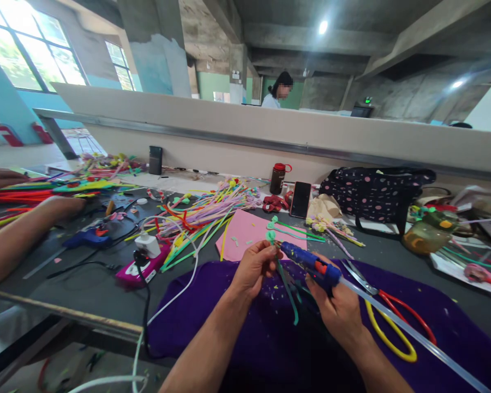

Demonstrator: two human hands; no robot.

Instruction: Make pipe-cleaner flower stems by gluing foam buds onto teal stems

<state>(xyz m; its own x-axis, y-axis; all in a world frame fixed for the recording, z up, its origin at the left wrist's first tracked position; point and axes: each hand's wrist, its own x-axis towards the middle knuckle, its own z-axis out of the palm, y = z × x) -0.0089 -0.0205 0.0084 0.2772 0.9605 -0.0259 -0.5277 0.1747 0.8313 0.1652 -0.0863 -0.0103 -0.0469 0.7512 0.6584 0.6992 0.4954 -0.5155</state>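
Observation:
My left hand (257,267) pinches a small green pipe-cleaner flower (271,236), whose green stem hangs down below the fingers. In my right hand (339,305) is a blue hot glue gun (306,258), its nozzle close against the flower by my left fingertips. A clear glue stick (413,333) runs out of the gun's back end toward the lower right. Beneath both hands lies a purple cloth (204,305). Just beyond them is a pink sheet (241,232) with green stems on it. Scissors (387,305) with red and yellow handles rest right of my right hand.
Bundles of coloured pipe cleaners (213,210) cover the table's middle. A magenta power strip (143,267) with a white plug and cables stands at left, near another blue glue gun (88,237). A phone (300,199), bottle (278,177) and dark bag (376,194) line the back. Another person's arm (28,240) reaches in from the left.

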